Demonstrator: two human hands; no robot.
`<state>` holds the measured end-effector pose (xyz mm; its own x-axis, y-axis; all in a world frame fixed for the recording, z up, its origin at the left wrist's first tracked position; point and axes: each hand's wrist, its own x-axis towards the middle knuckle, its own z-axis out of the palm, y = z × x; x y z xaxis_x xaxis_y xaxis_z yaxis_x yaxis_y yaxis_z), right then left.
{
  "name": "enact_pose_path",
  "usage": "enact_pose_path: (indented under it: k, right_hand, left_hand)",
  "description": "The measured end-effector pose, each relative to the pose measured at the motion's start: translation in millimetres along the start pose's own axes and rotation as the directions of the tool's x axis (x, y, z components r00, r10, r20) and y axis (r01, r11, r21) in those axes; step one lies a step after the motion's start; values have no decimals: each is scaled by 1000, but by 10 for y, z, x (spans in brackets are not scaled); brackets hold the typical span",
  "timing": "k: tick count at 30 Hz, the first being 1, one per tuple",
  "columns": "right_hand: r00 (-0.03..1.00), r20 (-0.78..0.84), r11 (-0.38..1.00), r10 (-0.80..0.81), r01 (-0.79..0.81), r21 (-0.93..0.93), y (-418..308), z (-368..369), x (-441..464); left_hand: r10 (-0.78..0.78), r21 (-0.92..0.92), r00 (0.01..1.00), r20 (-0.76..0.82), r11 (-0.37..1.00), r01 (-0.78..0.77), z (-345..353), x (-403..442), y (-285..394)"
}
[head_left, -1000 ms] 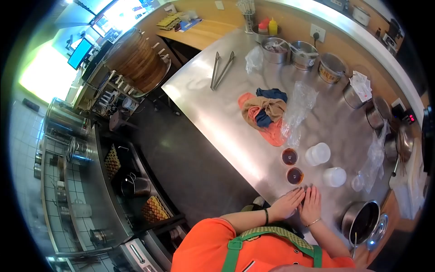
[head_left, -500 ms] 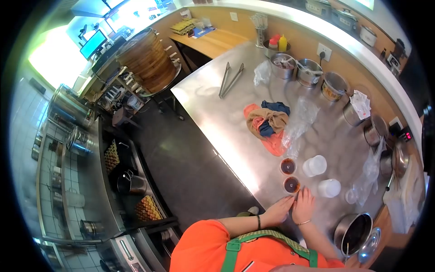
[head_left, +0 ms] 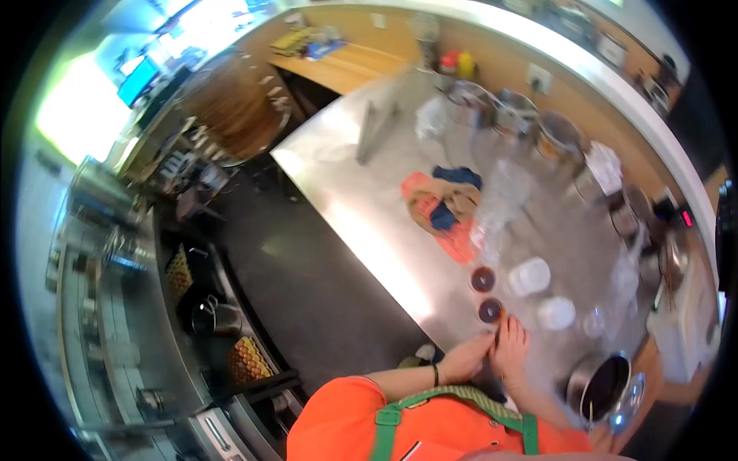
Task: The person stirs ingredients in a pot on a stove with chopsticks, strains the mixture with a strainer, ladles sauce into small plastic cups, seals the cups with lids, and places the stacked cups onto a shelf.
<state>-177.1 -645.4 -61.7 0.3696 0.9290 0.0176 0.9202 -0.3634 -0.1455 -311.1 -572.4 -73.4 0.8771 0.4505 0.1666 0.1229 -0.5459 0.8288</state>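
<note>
My left hand (head_left: pixel 467 358) is at the near edge of the steel table, its fingers drawn together and meeting the thumb side of my right hand (head_left: pixel 510 347). What lies between them, if anything, is hidden and blurred. The right hand's fingers stretch forward, fingertips beside a small clear cup of dark red-brown liquid (head_left: pixel 490 310); whether they touch it I cannot tell. Just beyond stands a second cup of dark liquid (head_left: pixel 483 279). To the right are a white translucent container (head_left: pixel 530 276) and another white container (head_left: pixel 556 313).
Crumpled cloths (head_left: pixel 446 209) and clear plastic film (head_left: pixel 503 200) lie farther up the table (head_left: pixel 369 215). A large pot of dark liquid (head_left: pixel 600 386) stands at the right. Metal tongs (head_left: pixel 375 127) lie far back, and several pots line the wall.
The view has shifted slightly and blurred. My right hand's fingers are drawn closer together near the nearer cup, and my left hand has moved slightly closer to the right hand.
</note>
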Motion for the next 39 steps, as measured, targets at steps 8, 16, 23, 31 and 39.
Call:
enact_pose_path:
  k: [8,16,23,31,39]
  right_hand:
    - [999,42,983,19,-26,180,72,-485,-218]
    - [994,-96,936,50,-13,352,-29,-564,43]
    - [991,-130,942,-44,84,325,-276,-269,558]
    - [953,-302,980,12,49,194,360,-884,273]
    - [899,-329,942,288,-203,267,946,-1058,165]
  left_hand:
    - [144,44,965,-219,989,-138,57,-36,-38]
    - [87,-27,966,-242,995,-96,-89,-178,-90]
    - [110,56,959,-259,994,-99,-242,-366,-159]
    - [185,86,963,-195,982,-171,-184,-295,38]
    - [314,5,939,-139,948,-317,-40,83,422]
